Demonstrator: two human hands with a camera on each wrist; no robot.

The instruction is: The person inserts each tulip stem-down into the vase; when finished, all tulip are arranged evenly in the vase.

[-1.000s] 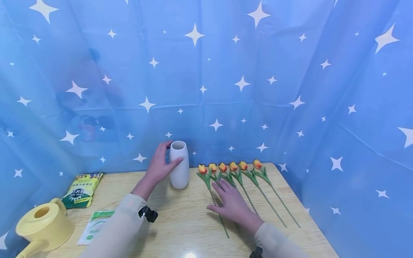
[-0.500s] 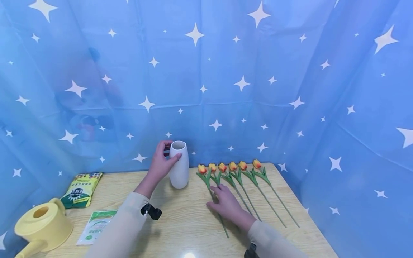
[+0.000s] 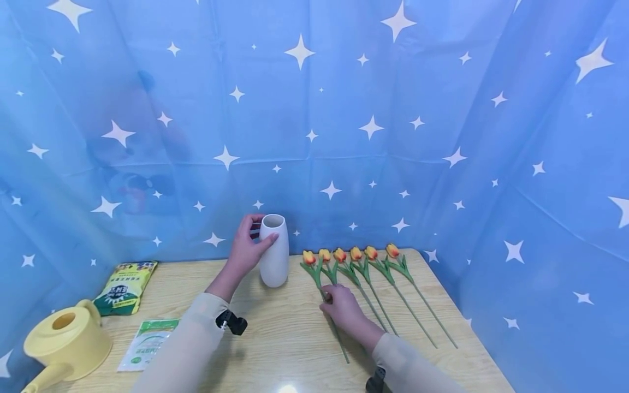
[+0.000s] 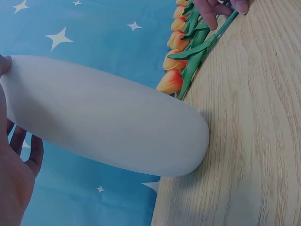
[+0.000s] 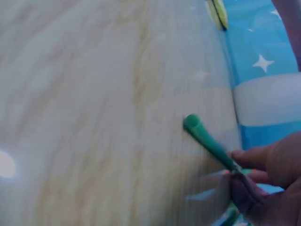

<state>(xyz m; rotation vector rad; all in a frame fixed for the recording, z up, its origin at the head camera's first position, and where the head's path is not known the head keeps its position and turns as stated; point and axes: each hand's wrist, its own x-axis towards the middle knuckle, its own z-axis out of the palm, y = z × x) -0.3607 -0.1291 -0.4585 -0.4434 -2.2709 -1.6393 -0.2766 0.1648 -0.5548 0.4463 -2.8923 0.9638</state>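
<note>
A white vase (image 3: 275,259) stands upright at the back of the wooden table. My left hand (image 3: 247,245) holds it near the rim, thumb in front and fingers behind; the left wrist view shows the vase's smooth side (image 4: 103,115). To its right lie several orange-yellow tulips in a row, heads toward the curtain. My right hand (image 3: 346,310) pinches the stem of the leftmost tulip (image 3: 308,257) below its leaves. Close up in the right wrist view, thumb and fingers meet on the green stem (image 5: 207,141), whose cut end points away from the hand.
A yellow watering can (image 3: 69,344) stands at the left front. Behind it lies a yellow-green packet (image 3: 125,289), and a white-green sachet (image 3: 149,344) lies beside my left sleeve. A blue starry curtain (image 3: 314,120) hangs behind the table and along its sides.
My right hand has drawn in from spread fingers over the stems to a pinch on the leftmost tulip's stem. My left thumb and fingers have settled onto the vase, which stays in place.
</note>
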